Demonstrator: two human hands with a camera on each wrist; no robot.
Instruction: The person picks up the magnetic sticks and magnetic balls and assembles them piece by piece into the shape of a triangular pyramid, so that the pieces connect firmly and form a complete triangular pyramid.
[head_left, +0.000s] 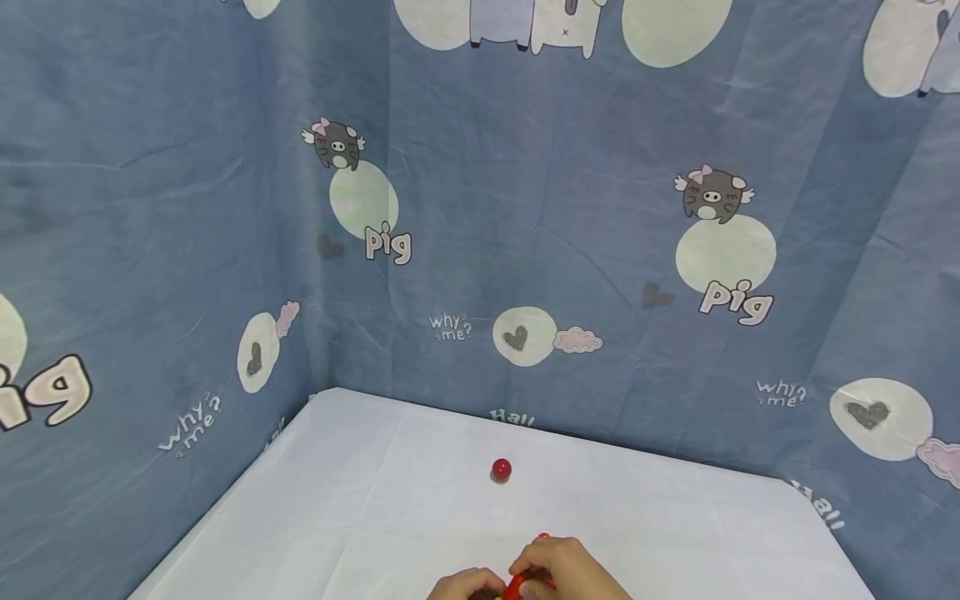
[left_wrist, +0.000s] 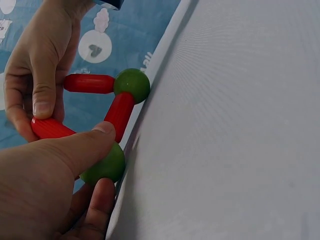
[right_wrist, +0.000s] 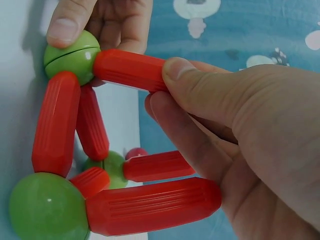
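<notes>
A frame of red toy rods joined by green balls stands between my two hands; in the right wrist view one red rod [right_wrist: 55, 125] links two green balls along one side. With thumb and fingers my left hand [head_left: 468, 584] holds a green ball [right_wrist: 75, 57] at a corner. My right hand [head_left: 570, 571] pinches the free end of a red rod [right_wrist: 130, 70], whose other end meets that same ball. Below it, another red rod [right_wrist: 155, 206] sticks out from the near green ball [right_wrist: 48, 207]. In the head view, the hands hide most of the frame.
A red ball [head_left: 502, 469] lies farther back on the white-covered table [head_left: 420, 467]. Behind and to the left hangs a blue printed cloth [head_left: 525, 250], meeting the table's far and left edges.
</notes>
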